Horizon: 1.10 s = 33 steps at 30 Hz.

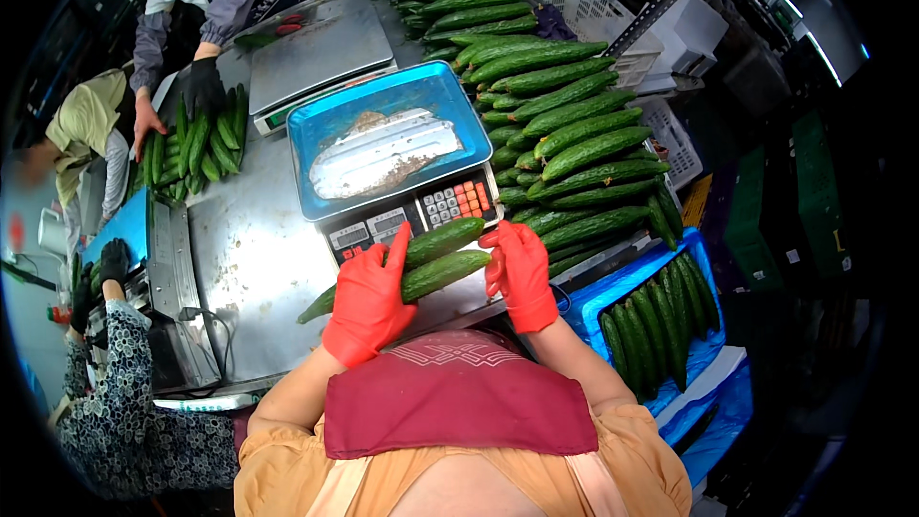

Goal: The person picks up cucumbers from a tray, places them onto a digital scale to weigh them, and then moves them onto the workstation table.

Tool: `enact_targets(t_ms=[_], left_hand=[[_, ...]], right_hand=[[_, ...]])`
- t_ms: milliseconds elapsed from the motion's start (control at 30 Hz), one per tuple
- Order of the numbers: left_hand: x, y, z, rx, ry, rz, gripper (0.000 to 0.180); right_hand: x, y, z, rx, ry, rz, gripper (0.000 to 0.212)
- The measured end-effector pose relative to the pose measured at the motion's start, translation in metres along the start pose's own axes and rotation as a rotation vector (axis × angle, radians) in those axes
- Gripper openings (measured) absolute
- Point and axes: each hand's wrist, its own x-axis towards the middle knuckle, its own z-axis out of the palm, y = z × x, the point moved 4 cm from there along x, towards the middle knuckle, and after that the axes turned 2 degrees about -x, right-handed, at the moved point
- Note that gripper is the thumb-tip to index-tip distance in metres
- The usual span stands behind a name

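My left hand (pixel 369 301), in a red rubber glove, is closed around two long green cucumbers lying side by side. The upper cucumber (pixel 446 240) and the lower cucumber (pixel 446 273) point toward the right, just in front of a scale's keypad (pixel 456 201). Close to their right ends is my right hand (pixel 525 280), also red-gloved, fingers apart and holding nothing. Beyond both hands, the scale's blue-rimmed tray (pixel 299 165) carries no cucumbers; its metal middle is worn and stained.
Right of the scale, many cucumbers (pixel 584 148) are heaped. A blue-lined crate (pixel 704 254) at my right holds more. At the far left a co-worker's black-gloved hand (pixel 203 86) rests on a cucumber pile (pixel 196 148). Another scale (pixel 321 57) stands behind mine on the metal table (pixel 239 258).
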Motion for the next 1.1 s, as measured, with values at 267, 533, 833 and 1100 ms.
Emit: enact_targets(t_ms=[267, 533, 833, 1100], left_hand=[[0.000, -0.006, 0.004, -0.119, 0.083, 0.006, 0.089], [0.007, -0.012, -0.002, -0.160, 0.120, -0.025, 0.086], [0.011, -0.092, -0.029, -1.475, 0.192, -0.521, 0.068], [0.023, -0.113, -0.042, -2.413, 0.476, -0.289, 0.062]], right_hand=[[-0.011, -0.003, 0.013, -0.039, -0.096, -0.093, 0.027], [-0.002, -0.009, 0.022, -0.063, -0.132, -0.131, 0.030], [-0.003, 0.002, -0.002, -0.250, -0.144, -0.036, 0.036], [-0.006, 0.055, 0.003, -0.395, -0.371, 0.018, 0.024]])
